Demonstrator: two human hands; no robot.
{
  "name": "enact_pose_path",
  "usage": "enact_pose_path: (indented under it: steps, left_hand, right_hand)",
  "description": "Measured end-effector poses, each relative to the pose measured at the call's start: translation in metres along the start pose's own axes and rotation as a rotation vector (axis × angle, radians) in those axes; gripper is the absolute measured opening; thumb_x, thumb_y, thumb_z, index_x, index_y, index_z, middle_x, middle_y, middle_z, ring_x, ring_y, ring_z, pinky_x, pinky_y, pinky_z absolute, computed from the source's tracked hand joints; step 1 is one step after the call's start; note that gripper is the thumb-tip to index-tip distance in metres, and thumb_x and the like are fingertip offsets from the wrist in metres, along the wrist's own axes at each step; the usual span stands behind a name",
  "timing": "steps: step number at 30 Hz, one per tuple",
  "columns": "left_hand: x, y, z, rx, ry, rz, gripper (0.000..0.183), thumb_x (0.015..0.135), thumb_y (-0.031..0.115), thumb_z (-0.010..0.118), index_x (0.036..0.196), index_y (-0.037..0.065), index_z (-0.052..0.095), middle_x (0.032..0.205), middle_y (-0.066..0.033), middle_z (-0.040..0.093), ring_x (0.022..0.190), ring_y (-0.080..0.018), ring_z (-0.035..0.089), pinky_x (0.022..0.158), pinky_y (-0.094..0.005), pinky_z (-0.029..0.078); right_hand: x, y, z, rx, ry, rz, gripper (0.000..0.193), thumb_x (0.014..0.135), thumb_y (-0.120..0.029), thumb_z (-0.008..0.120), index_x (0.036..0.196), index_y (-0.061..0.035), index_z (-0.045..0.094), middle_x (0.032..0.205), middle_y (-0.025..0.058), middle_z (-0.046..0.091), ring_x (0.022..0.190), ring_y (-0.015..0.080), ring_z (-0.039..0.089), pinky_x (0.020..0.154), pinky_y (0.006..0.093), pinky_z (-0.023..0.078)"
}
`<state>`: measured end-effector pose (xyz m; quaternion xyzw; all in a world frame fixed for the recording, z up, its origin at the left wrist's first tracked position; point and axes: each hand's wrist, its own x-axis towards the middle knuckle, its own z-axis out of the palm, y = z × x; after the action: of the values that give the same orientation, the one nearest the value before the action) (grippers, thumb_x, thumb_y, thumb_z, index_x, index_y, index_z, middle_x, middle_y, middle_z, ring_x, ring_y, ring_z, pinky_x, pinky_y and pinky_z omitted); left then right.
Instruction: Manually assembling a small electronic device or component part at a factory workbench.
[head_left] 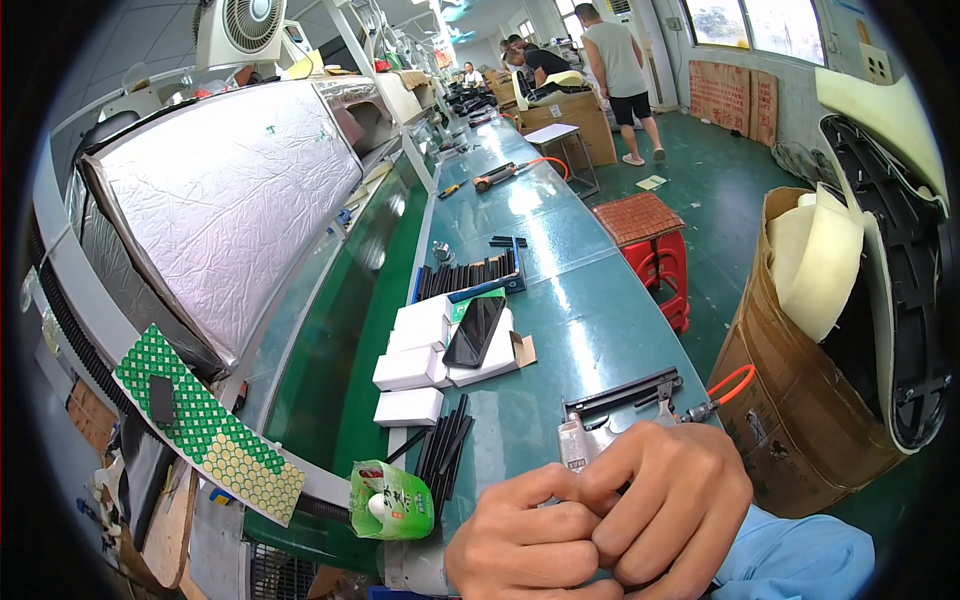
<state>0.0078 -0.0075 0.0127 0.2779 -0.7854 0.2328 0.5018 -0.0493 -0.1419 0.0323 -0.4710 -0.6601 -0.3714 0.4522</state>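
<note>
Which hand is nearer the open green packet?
Left. The left hand is just right of the green packet, apart from it; the right hand is farther right, beyond the left.

Factory workshop, small assembly line by the look of it. Long green-topped workbench [575, 325] runs far down the room, a green belt-like strip [330, 335] alongside. Stapler-like tool [625, 395] near end, orange hose [735, 385] beside it; another hand tool [495, 178] farther up. Black strips [470, 276] bunched in a tray. Big cardboard carton [770, 420] stuffed with pale foam pieces [825, 270]. Painted green floor [705, 170]. Several people at the far end, one standing [612, 65].
</note>
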Motion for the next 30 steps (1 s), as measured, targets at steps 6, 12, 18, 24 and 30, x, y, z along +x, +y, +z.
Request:
enact_pose_path:
  steps: [6, 12, 18, 24, 30]
  left_hand:
    - [0.001, 0.0, -0.001, 0.001, -0.006, -0.006, 0.01, 0.083, 0.004, 0.069, 0.074, 0.007, 0.065, 0.063, 0.002, 0.047, 0.053, -0.0114, 0.038, 0.051, -0.0302, 0.03]
    - [0.002, 0.002, -0.002, 0.002, -0.029, -0.016, 0.011, 0.084, 0.005, 0.069, 0.074, 0.007, 0.065, 0.063, 0.0021, 0.046, 0.053, -0.0114, 0.038, 0.052, -0.0304, 0.029]
    - [-0.002, 0.001, -0.003, -0.005, -0.032, -0.013, 0.011, 0.085, 0.006, 0.069, 0.075, 0.007, 0.066, 0.064, 0.0022, 0.047, 0.053, -0.0112, 0.038, 0.052, -0.0305, 0.029]
    - [-0.002, 0.001, -0.002, -0.003, -0.03, -0.01, 0.012, 0.086, 0.006, 0.069, 0.075, 0.007, 0.065, 0.063, 0.0028, 0.046, 0.053, -0.0108, 0.038, 0.052, -0.0305, 0.028]
    - [0.0, 0.0, -0.001, -0.01, -0.016, -0.001, 0.012, 0.087, 0.005, 0.068, 0.075, 0.007, 0.065, 0.063, 0.0026, 0.046, 0.053, -0.0106, 0.037, 0.051, -0.0299, 0.027]
  right_hand:
    - [-0.004, -0.006, 0.004, -0.029, 0.041, 0.075, 0.034, 0.09, -0.005, 0.068, 0.059, -0.009, 0.056, 0.052, -0.0054, 0.042, 0.039, 0.0083, 0.038, 0.04, 0.0301, 0.026]
    - [-0.005, -0.005, 0.004, -0.026, 0.031, 0.077, 0.034, 0.09, -0.005, 0.069, 0.059, -0.009, 0.056, 0.052, -0.0056, 0.042, 0.039, 0.0081, 0.038, 0.041, 0.0303, 0.026]
    - [0.001, 0.002, -0.001, 0.005, -0.007, 0.006, 0.032, 0.091, -0.006, 0.069, 0.061, -0.0081, 0.058, 0.053, -0.0046, 0.044, 0.039, 0.0082, 0.039, 0.041, 0.0303, 0.025]
    - [0.0, 0.002, 0.0, 0.005, -0.005, -0.016, 0.032, 0.093, -0.007, 0.069, 0.062, -0.0078, 0.059, 0.053, -0.0041, 0.045, 0.04, 0.0083, 0.039, 0.041, 0.0301, 0.024]
    - [-0.002, 0.004, -0.002, 0.006, -0.023, -0.027, 0.032, 0.093, -0.009, 0.069, 0.063, -0.0082, 0.06, 0.054, -0.0044, 0.046, 0.04, 0.0081, 0.04, 0.041, 0.03, 0.023]
